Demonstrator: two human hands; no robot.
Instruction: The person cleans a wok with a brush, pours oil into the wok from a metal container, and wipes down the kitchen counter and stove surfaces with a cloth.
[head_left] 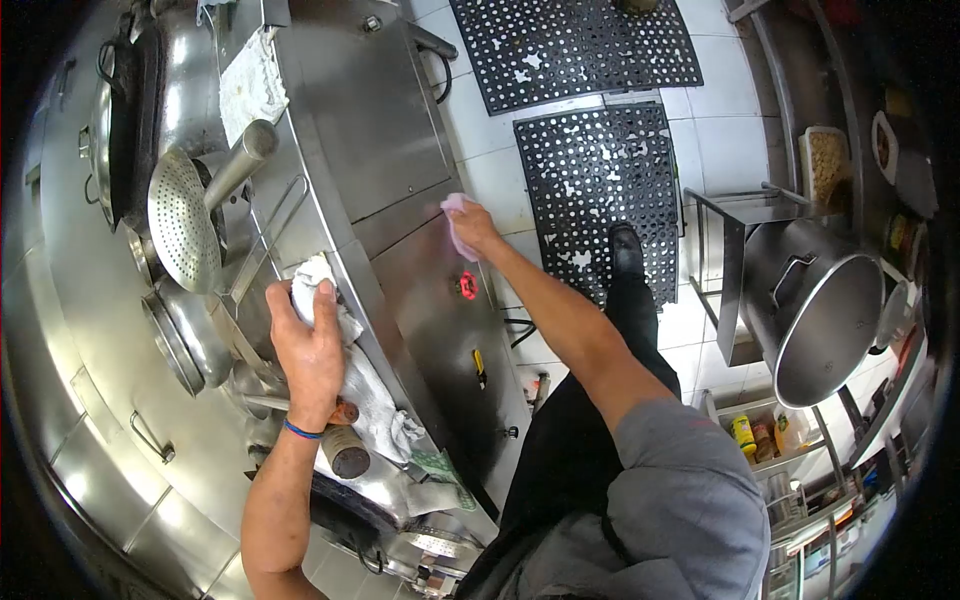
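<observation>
My left hand [308,340] is closed round a crumpled white cloth [314,280] at the edge of the steel counter. A pink cloth [460,228] is in my right hand [475,230], pressed against the steel front panel [410,270] of the counter. Below that hand, a red knob [467,285] and a yellow-handled valve [480,368] stick out from the panel. More white cloths [375,400] lie along the counter edge beside my left wrist. A perforated skimmer [185,222] with a thick handle rests above my left hand.
Pots and lidded pans [103,140] line the left side. Black perforated mats [600,190] lie on the tiled floor, with my foot on one. To the right, a large steel pot [828,330] stands by a metal rack [735,280]. A bin of bottles [765,435] is below.
</observation>
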